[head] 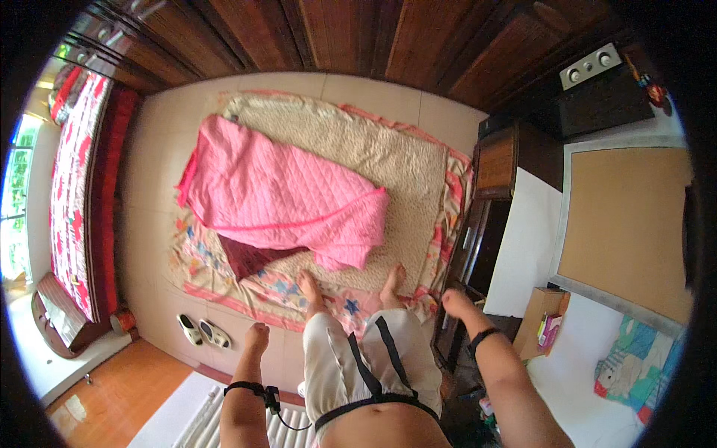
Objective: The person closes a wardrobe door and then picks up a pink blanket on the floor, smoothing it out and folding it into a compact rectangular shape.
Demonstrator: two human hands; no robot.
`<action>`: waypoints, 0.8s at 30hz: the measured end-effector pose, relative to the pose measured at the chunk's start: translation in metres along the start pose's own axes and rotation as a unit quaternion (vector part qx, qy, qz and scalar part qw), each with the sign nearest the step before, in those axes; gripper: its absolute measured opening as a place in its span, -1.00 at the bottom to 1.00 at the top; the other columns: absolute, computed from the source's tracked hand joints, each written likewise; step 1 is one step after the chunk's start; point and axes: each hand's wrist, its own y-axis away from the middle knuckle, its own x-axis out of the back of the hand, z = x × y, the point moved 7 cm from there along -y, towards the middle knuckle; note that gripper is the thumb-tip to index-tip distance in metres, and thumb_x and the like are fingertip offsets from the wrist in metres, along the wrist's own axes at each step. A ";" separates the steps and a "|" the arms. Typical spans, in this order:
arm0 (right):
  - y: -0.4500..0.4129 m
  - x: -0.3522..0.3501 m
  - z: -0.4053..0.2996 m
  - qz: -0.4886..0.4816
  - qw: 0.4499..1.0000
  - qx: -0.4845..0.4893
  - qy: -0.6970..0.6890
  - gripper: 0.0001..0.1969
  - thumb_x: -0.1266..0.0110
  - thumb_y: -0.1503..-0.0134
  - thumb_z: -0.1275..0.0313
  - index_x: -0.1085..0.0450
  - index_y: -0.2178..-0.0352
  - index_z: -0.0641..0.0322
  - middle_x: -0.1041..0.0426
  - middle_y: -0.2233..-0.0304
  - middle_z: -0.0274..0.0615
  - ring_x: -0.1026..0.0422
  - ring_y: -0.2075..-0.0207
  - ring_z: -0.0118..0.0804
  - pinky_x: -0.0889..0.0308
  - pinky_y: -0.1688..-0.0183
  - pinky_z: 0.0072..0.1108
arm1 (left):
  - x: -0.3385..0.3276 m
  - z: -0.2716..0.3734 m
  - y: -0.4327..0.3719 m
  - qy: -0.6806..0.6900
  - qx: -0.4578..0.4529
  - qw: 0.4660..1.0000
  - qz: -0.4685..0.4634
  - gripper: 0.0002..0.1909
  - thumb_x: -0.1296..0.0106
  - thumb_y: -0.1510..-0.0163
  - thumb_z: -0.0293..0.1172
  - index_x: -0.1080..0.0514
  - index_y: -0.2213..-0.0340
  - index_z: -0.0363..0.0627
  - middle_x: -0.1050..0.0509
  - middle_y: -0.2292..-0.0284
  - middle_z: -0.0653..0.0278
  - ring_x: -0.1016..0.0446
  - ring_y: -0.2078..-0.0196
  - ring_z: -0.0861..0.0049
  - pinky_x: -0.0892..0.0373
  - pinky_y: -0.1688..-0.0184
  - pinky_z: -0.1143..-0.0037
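My left hand (257, 338) hangs in the air at my side, fingers curled in, with nothing seen in it. Nearest to it is a pair of light slippers with dark insides (205, 332) on the tiled floor. My right hand (458, 304), also curled and with nothing seen in it, is held out beside a dark wooden cabinet (468, 246). Before me a pink quilted cover (285, 185) lies folded and rumpled on a beige fleecy mat (411, 168). A dark maroon cloth (252, 257) shows from under its near edge. My bare feet stand on the bedding.
A floral sheet (347, 305) spreads under the mat. Dark wooden panelling (347, 39) borders the far side. A bed with a red-and-white cover (75, 185) stands by the window at left. Behind me is a white radiator (207, 420). A framed brown board (622, 218) hangs at right.
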 end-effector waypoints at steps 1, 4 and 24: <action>-0.024 0.014 0.015 0.034 0.999 0.008 -0.008 -0.84 0.07 -0.04 0.41 -0.43 0.41 0.21 -0.48 0.38 0.09 -0.46 0.30 0.10 -0.35 0.25 -0.24 | -0.026 0.012 -0.005 0.005 0.004 1.000 -0.015 -0.68 0.07 0.01 -0.25 -0.49 0.31 -0.22 -0.51 0.30 -0.07 -0.48 0.22 0.04 -0.39 0.18 0.25; -0.095 0.027 0.044 0.081 0.991 0.026 -0.102 -0.85 0.04 -0.11 0.39 -0.41 0.39 0.23 -0.46 0.56 -0.10 -0.47 0.50 -0.15 -0.35 0.43 -0.37 | -0.101 0.065 -0.017 -0.027 -0.066 0.994 -0.078 -0.73 0.06 0.00 -0.26 -0.50 0.37 -0.18 -0.49 0.38 -0.13 -0.47 0.31 -0.03 -0.41 0.29 0.24; -0.447 -0.134 -0.180 0.135 0.951 0.262 0.096 -0.74 0.01 -0.01 0.47 -0.41 0.21 0.24 -0.32 0.02 0.03 -0.29 -0.02 0.03 -0.22 -0.06 -0.32 | -0.462 0.156 -0.330 0.268 0.046 0.958 -0.092 -0.44 -0.04 0.04 -0.07 -0.38 0.09 -0.25 -0.44 0.13 -0.12 -0.43 0.09 0.05 -0.34 0.10 0.26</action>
